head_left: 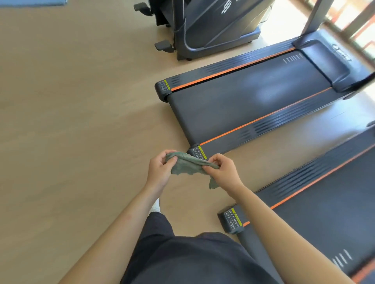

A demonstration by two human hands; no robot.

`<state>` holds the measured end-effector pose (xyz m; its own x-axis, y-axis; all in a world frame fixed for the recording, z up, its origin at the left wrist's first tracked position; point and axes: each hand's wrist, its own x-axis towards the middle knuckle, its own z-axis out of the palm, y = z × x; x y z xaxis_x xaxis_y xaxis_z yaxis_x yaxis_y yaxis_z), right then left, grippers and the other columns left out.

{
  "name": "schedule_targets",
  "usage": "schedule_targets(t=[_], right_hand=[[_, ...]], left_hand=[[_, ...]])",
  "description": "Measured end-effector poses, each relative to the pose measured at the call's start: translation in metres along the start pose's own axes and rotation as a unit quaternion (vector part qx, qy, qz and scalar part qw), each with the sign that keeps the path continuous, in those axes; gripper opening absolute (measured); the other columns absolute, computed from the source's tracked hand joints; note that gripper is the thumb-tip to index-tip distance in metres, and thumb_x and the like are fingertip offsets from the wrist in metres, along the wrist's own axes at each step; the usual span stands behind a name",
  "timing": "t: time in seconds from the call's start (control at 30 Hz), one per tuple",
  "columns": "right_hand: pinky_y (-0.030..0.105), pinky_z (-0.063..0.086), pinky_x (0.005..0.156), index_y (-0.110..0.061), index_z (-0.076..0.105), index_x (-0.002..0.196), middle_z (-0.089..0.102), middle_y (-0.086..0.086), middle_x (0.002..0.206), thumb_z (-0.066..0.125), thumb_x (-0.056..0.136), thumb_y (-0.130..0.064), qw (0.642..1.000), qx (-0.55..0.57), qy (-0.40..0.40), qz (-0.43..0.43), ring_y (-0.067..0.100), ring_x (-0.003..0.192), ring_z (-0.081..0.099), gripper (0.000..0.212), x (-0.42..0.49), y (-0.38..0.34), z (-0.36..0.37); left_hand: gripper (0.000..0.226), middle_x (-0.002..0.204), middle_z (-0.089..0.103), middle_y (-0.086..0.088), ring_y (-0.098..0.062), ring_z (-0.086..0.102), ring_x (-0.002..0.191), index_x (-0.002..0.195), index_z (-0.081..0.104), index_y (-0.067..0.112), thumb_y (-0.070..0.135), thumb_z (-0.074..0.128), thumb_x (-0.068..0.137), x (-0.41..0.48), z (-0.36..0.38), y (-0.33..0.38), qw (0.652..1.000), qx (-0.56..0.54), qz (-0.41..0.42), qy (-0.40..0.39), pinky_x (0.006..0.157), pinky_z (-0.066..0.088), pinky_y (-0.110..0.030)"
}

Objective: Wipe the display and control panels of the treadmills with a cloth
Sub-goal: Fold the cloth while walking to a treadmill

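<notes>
A grey-green cloth [187, 165] is stretched between both hands above the floor. My left hand [160, 170] grips its left end, and my right hand [222, 172] pinches its right end, with a corner hanging below. Two black treadmills with orange stripes lie on the floor. The far treadmill [249, 95] runs toward the upper right, and the near treadmill [324, 202] is at the lower right. Their displays and control panels are out of view. Only an upright post [316, 16] of the far treadmill shows.
A dark exercise machine [211, 28] with foot pedals stands at the top centre. Light wooden floor [71, 121] spreads across the left. A blue mat edge [32, 2] shows at the top left. My dark trousers and a white shoe [155, 205] are below the hands.
</notes>
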<state>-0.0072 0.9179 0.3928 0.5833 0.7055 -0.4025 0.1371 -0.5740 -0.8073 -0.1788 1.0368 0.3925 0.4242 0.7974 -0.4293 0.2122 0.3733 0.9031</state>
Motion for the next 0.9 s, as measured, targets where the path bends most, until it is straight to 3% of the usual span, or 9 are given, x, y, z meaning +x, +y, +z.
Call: schedule_targets(t=[0.13,0.27,0.33,0.47,0.63,0.9], right_hand=[[0.027,0.036,0.057,-0.024,0.062,0.071,0.049,-0.008,0.061,0.075,0.083,-0.02,0.996,-0.079,0.028,0.003,0.01,0.059,0.041,0.018,0.062,-0.049,0.017],[0.033,0.052,0.059,-0.008,0.065,0.08,0.056,-0.003,0.069,0.071,0.088,-0.022,0.996,0.002,0.041,0.074,0.012,0.063,0.053,0.017,0.127,-0.087,0.017],[0.04,0.06,0.069,-0.002,0.062,0.085,0.058,0.004,0.077,0.07,0.089,-0.024,0.99,0.07,0.058,0.104,0.015,0.072,0.059,0.024,0.162,-0.1,0.011],[0.045,0.062,0.078,-0.007,0.06,0.087,0.056,0.006,0.083,0.069,0.092,-0.023,0.965,0.199,0.107,0.136,0.017,0.079,0.062,0.019,0.241,-0.119,-0.008],[0.041,0.062,0.08,-0.001,0.06,0.095,0.06,0.006,0.086,0.066,0.096,-0.019,0.93,0.313,0.155,0.116,0.014,0.082,0.066,0.018,0.337,-0.144,-0.053],[0.043,0.059,0.088,0.0,0.065,0.098,0.064,0.007,0.094,0.067,0.095,-0.015,0.882,0.376,0.276,0.072,0.018,0.093,0.065,0.015,0.448,-0.198,-0.156]], left_hand=[[0.018,0.086,0.076,0.003,-0.015,0.068,0.082,0.092,0.072,0.019,0.007,0.061,0.098,0.087,-0.028,0.034,0.999,-0.001,-0.018,-0.04,0.08,0.053,-0.038],[0.012,0.082,0.074,0.004,-0.01,0.063,0.073,0.089,0.073,0.017,0.022,0.065,0.097,0.181,-0.034,0.082,0.994,0.069,-0.031,-0.078,0.071,0.051,-0.034],[0.015,0.083,0.072,0.002,-0.012,0.062,0.076,0.089,0.072,0.017,0.028,0.065,0.096,0.228,-0.025,0.108,0.988,0.121,-0.024,-0.091,0.066,0.053,-0.034],[0.016,0.095,0.073,0.0,-0.009,0.068,0.085,0.102,0.07,0.011,0.024,0.06,0.101,0.322,0.015,0.16,0.979,0.145,-0.016,-0.144,0.062,0.056,-0.021],[0.014,0.111,0.071,-0.007,-0.02,0.068,0.11,0.107,0.066,0.013,0.024,0.057,0.104,0.44,0.082,0.216,0.962,0.144,-0.045,-0.23,0.089,0.061,-0.041],[0.022,0.123,0.071,-0.013,-0.027,0.069,0.114,0.118,0.068,0.011,0.024,0.056,0.104,0.564,0.198,0.318,0.942,0.102,-0.07,-0.312,0.082,0.061,-0.035]])
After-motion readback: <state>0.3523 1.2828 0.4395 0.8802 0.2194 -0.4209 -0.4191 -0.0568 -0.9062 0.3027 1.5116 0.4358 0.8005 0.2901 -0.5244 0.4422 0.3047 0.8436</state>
